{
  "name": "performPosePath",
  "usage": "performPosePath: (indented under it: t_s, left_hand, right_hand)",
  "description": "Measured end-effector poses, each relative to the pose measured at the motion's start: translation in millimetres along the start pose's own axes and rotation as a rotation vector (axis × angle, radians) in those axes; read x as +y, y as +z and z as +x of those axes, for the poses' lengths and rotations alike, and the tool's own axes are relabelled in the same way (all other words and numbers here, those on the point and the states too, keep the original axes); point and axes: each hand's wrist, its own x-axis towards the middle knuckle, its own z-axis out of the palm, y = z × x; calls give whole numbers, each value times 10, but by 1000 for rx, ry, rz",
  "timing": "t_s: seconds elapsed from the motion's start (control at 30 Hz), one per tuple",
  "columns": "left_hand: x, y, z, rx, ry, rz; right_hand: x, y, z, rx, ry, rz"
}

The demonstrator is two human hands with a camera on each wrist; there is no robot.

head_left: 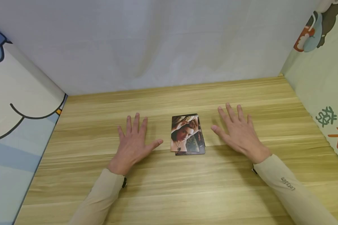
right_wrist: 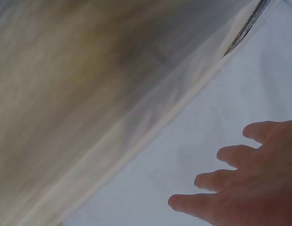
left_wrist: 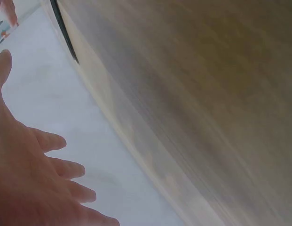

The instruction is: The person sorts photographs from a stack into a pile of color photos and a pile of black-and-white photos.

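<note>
A small stack of picture cards [head_left: 185, 133] lies in the middle of the wooden table, its top card showing a printed portrait. Darker cards stick out from under it on the right and along the bottom. To the left of the stack is my left hand [head_left: 133, 145], palm down with fingers spread and the thumb pointing toward the cards. My right hand [head_left: 240, 132] is on the other side, also palm down and spread, holding nothing. In the wrist views the stack shows only as a thin dark edge [left_wrist: 66, 33] on the table.
The wood-grain table [head_left: 169, 190] ends at a pale cloth backdrop [head_left: 169, 43] at the back. A printed panel with blue and white shapes [head_left: 19, 140] borders the left side. On the right stands a light green printed panel [head_left: 315, 84].
</note>
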Motion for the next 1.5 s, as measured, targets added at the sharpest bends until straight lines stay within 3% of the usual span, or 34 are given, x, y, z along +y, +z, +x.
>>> performPosePath:
  t_s: [0.4, 0.93, 1.17, 1.5]
  left_hand:
    - [85, -24, -19, 24, 9, -25]
    - [218, 32, -31, 83, 59, -164]
    - [271, 68, -7, 114, 81, -234]
    - [391, 65, 31, 111, 54, -382]
  right_hand:
    - [-112, 51, 0, 6, -13, 11]
    - [-233, 100, -20, -31, -32, 85]
    - [-296, 114, -6, -43, -33, 166]
    - [-389, 94, 21, -49, -24, 327]
